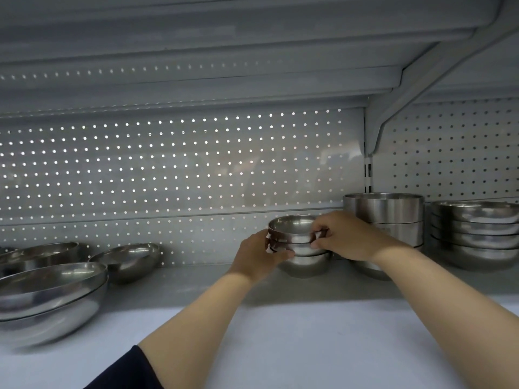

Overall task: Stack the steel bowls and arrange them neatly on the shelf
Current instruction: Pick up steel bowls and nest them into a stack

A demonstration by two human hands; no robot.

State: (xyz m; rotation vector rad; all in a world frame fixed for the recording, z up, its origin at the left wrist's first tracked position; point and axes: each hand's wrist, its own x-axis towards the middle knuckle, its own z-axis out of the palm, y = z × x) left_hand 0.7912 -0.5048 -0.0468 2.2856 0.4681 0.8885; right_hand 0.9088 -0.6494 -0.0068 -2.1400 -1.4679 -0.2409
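**Steel bowls gripped from both sides**

Steel bowls (299, 245), small, brushed and shiny, sit nested in a short stack right of centre on the grey shelf (280, 318). My left hand (259, 255) curls its fingers round the stack's left side; my right hand (346, 237) pinches the rims on the right. Taller stacks (387, 217) stand just beside, larger bowls (50, 290) at lower left.

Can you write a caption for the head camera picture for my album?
Both hands, left and right, grip a small stack of steel bowls on the shelf.
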